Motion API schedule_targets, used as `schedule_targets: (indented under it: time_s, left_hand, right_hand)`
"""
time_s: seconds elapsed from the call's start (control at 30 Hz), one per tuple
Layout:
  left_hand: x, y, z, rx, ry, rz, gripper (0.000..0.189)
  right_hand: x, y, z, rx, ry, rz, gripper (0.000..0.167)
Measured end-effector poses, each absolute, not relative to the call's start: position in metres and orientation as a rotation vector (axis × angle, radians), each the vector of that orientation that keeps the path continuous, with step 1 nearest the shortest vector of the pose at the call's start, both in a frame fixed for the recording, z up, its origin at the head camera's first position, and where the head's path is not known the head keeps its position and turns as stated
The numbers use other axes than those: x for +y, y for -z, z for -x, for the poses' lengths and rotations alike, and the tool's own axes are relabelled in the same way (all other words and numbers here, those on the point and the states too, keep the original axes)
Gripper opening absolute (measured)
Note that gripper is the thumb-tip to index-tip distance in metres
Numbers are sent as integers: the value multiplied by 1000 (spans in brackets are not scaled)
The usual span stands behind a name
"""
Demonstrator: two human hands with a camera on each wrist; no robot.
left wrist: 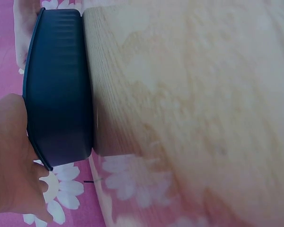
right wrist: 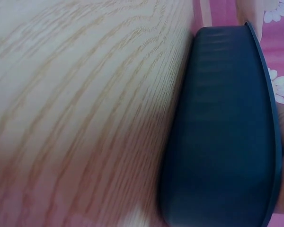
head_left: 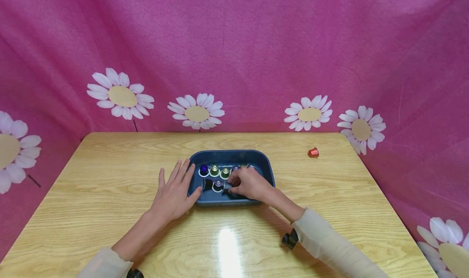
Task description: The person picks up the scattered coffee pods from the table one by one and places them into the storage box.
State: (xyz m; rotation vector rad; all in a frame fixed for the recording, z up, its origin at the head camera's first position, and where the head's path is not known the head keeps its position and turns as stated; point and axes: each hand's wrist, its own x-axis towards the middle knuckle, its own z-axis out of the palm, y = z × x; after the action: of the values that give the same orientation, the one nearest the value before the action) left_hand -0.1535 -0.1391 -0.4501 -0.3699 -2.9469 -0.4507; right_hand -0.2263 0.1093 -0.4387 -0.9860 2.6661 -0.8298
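Note:
A dark blue tray [head_left: 231, 203] sits on the wooden table with several coffee capsules inside. A blue capsule [head_left: 203, 170] and green ones [head_left: 225, 173] stand in the back row. In front, a black capsule [head_left: 207, 184] lies on its side beside an upright purple-topped capsule [head_left: 218, 185]. My left hand [head_left: 176, 192] rests with spread, straight fingers on the tray's left rim. Reaching in over the right side, my right hand [head_left: 250, 183] pinches a dark capsule [head_left: 226, 187] between thumb and fingers; the hand partly hides it and the capsules behind.
A red capsule [head_left: 313, 152] lies by itself on the table [head_left: 311, 180] toward the back right. Behind the table hangs a pink cloth [head_left: 234, 66] with white daisies. In the right wrist view the tray's outer wall [right wrist: 222, 127] fills much of the picture.

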Motion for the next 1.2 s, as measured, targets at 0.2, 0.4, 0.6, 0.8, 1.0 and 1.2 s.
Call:
schedule_targets:
  time_s: [0.2,0.4,0.6,0.8,1.0,1.2]
  left_hand:
    - [-139,450,154,-2945,443,369,73]
    - [-139,450,154,-2942,447,370,73]
    - [-139,450,154,-2946,440,367,73]
    - [-139,450,154,-2956,443,362,74]
    - [-139,450,154,-2963,452,363,74]
    - [-139,450,154,-2967,453,359,75]
  right_hand:
    - [108,438,226,2665,799,984,15]
    - [108,438,227,2659,782,975,16]
    - [108,438,226,2656,789,976,18]
    - [108,437,226,2658,793,965,17]
    - [108,437,225,2672,800,973,16]
    - [110,434,224,2657,834,984,16]
